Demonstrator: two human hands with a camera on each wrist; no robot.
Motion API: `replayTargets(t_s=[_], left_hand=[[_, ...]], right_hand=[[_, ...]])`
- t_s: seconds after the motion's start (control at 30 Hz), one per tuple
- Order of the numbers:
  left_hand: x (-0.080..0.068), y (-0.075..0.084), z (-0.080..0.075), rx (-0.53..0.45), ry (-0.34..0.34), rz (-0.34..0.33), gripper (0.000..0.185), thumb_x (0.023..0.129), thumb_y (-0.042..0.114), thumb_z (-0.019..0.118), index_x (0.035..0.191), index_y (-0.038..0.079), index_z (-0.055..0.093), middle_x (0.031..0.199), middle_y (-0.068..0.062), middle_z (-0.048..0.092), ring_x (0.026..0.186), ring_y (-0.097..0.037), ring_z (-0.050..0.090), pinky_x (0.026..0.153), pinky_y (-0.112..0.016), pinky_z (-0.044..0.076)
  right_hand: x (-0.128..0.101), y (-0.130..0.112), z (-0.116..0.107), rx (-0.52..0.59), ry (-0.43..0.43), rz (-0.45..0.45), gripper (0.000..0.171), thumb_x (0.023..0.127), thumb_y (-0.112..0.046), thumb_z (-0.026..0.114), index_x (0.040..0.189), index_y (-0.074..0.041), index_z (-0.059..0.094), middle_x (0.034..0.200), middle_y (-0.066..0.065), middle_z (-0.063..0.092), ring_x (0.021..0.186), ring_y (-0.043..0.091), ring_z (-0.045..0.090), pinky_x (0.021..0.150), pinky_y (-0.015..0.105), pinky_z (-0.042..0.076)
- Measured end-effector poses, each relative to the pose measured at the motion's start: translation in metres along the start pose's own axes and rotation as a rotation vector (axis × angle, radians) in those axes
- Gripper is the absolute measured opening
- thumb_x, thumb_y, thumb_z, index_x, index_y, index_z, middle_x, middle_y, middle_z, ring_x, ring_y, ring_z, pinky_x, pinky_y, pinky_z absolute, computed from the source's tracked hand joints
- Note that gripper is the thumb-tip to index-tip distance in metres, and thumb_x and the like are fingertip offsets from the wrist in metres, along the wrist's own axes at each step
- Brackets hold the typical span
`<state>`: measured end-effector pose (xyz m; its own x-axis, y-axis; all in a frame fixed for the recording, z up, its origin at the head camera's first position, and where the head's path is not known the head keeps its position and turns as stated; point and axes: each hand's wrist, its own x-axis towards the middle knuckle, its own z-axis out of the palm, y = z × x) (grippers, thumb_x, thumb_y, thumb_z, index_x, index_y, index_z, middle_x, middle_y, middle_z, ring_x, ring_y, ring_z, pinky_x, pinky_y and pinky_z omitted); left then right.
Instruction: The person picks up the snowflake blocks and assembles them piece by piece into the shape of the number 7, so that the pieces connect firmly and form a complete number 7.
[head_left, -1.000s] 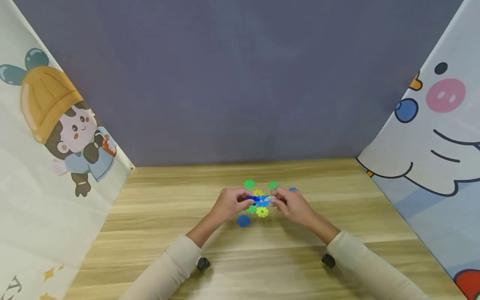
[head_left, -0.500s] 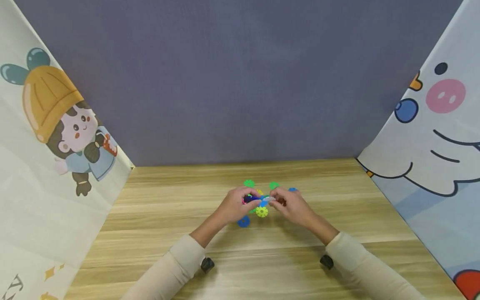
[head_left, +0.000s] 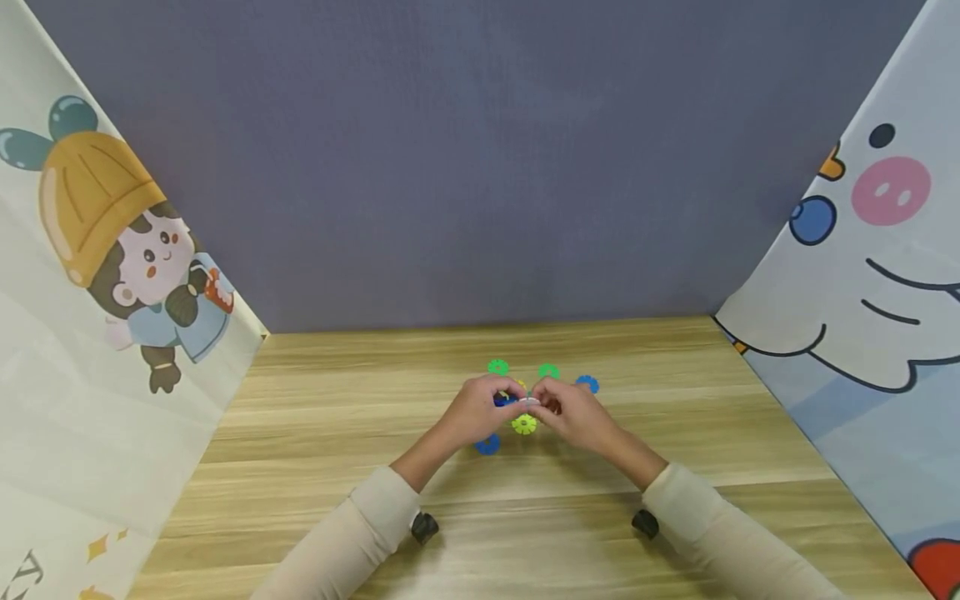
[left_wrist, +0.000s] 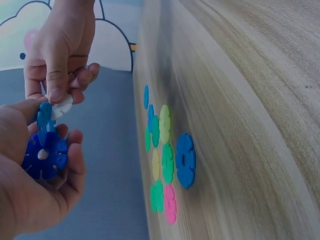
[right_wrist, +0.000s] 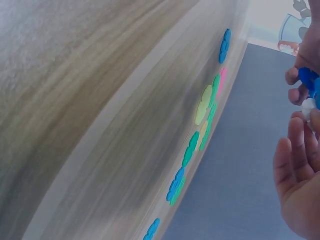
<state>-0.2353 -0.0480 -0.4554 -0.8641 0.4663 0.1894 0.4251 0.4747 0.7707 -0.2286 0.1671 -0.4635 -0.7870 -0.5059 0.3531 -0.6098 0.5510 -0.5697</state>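
Observation:
Over the middle of the table, my left hand [head_left: 480, 408] holds a dark blue notched flower disc [left_wrist: 56, 150] joined to a light blue one [left_wrist: 43, 120]. In the left wrist view the dark blue disc faces the camera, its lower side against the curled fingers. My right hand [head_left: 572, 410] pinches a white flower disc [left_wrist: 64, 106] between thumb and fingers. The white disc's edge meets the light blue disc near my left thumb. Both hands' fingertips are close together, hiding part of the pieces in the head view.
Loose flower discs lie on the wooden table [head_left: 337, 433] around the hands: a yellow-green one [head_left: 524, 424], a blue one [head_left: 487, 445], a green one [head_left: 498, 367], a pink one [left_wrist: 170, 204] and several others. A grey panel [head_left: 480, 167] stands behind, with cartoon-printed panels at both sides.
My left hand has moved right with the blue discs, and my right hand slightly left, bringing the white disc against the light blue one. More of the blue disc at the right now shows.

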Motion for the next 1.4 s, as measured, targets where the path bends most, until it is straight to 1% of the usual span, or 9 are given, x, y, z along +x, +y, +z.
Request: replayTargets(t_s=[0.33, 0.47, 0.63, 0.8, 0.9, 1.03, 1.13, 1.27, 1.4], left_hand=[[-0.003, -0.002, -0.005, -0.016, 0.02, -0.003, 0.016, 0.097, 0.037, 0.07, 0.097, 0.022, 0.077, 0.096, 0.006, 0.072, 0.083, -0.007, 0.061, 0.071, -0.023, 0.054], [-0.005, -0.005, -0.006, -0.008, 0.022, -0.026, 0.013, 0.097, 0.032, 0.071, 0.097, 0.021, 0.077, 0.098, 0.005, 0.072, 0.084, -0.008, 0.063, 0.072, -0.025, 0.055], [-0.007, -0.007, -0.006, -0.007, 0.01, -0.047, 0.012, 0.097, 0.031, 0.071, 0.097, 0.021, 0.077, 0.1, 0.003, 0.071, 0.087, -0.011, 0.065, 0.075, -0.027, 0.056], [-0.008, -0.009, -0.007, 0.021, 0.008, -0.049, 0.012, 0.097, 0.031, 0.07, 0.096, 0.021, 0.076, 0.099, 0.004, 0.071, 0.087, -0.009, 0.065, 0.076, -0.027, 0.056], [-0.01, -0.011, -0.007, 0.029, 0.009, -0.046, 0.012, 0.097, 0.031, 0.07, 0.096, 0.02, 0.076, 0.099, 0.005, 0.071, 0.087, -0.009, 0.065, 0.076, -0.027, 0.056], [-0.012, -0.01, -0.009, 0.02, 0.013, -0.054, 0.012, 0.097, 0.031, 0.07, 0.096, 0.021, 0.077, 0.099, 0.005, 0.071, 0.088, -0.009, 0.065, 0.077, -0.029, 0.056], [-0.014, -0.011, -0.011, 0.01, 0.013, -0.073, 0.011, 0.097, 0.032, 0.07, 0.096, 0.022, 0.077, 0.099, 0.005, 0.071, 0.088, -0.01, 0.064, 0.077, -0.029, 0.056], [-0.015, -0.015, -0.012, -0.003, 0.012, -0.091, 0.012, 0.098, 0.033, 0.07, 0.097, 0.023, 0.076, 0.099, 0.005, 0.07, 0.086, -0.01, 0.063, 0.074, -0.028, 0.055], [-0.015, -0.019, -0.009, 0.0, 0.012, -0.086, 0.012, 0.097, 0.032, 0.07, 0.097, 0.022, 0.076, 0.099, 0.004, 0.07, 0.085, -0.011, 0.062, 0.074, -0.026, 0.055]], right_hand=[[-0.001, 0.005, 0.0, 0.02, 0.012, 0.019, 0.006, 0.101, -0.017, 0.065, 0.099, -0.012, 0.066, 0.079, -0.003, 0.069, 0.066, -0.002, 0.055, 0.06, 0.021, 0.051], [-0.002, 0.009, -0.004, 0.07, 0.021, 0.039, 0.02, 0.106, -0.016, 0.054, 0.091, -0.014, 0.067, 0.08, 0.001, 0.07, 0.067, 0.008, 0.061, 0.061, 0.024, 0.053], [-0.003, 0.018, -0.005, 0.111, 0.008, 0.083, 0.037, 0.109, -0.014, 0.042, 0.082, -0.011, 0.068, 0.079, 0.008, 0.071, 0.07, 0.023, 0.067, 0.063, 0.025, 0.055], [-0.003, 0.026, -0.006, 0.099, 0.045, 0.163, 0.041, 0.108, -0.014, 0.042, 0.081, -0.011, 0.073, 0.074, 0.01, 0.07, 0.064, 0.011, 0.061, 0.061, 0.024, 0.051], [-0.002, 0.031, -0.006, 0.065, 0.08, 0.189, 0.039, 0.104, -0.008, 0.043, 0.083, -0.008, 0.076, 0.077, 0.011, 0.072, 0.062, 0.006, 0.056, 0.058, 0.024, 0.049], [0.001, 0.039, -0.007, -0.019, 0.082, 0.202, 0.024, 0.094, -0.002, 0.051, 0.101, -0.003, 0.074, 0.085, 0.011, 0.074, 0.064, 0.006, 0.056, 0.06, 0.024, 0.048], [0.002, 0.042, -0.008, -0.092, 0.051, 0.219, 0.025, 0.091, -0.003, 0.057, 0.112, -0.005, 0.07, 0.089, 0.007, 0.074, 0.072, 0.008, 0.06, 0.067, 0.027, 0.051], [0.005, 0.052, -0.008, -0.178, 0.001, 0.244, 0.018, 0.095, -0.01, 0.062, 0.108, -0.005, 0.071, 0.089, 0.0, 0.072, 0.075, 0.009, 0.061, 0.068, 0.029, 0.052], [0.007, 0.067, -0.006, -0.235, -0.034, 0.297, 0.017, 0.096, -0.016, 0.067, 0.107, -0.005, 0.072, 0.087, 0.0, 0.069, 0.072, 0.011, 0.058, 0.066, 0.03, 0.05]])
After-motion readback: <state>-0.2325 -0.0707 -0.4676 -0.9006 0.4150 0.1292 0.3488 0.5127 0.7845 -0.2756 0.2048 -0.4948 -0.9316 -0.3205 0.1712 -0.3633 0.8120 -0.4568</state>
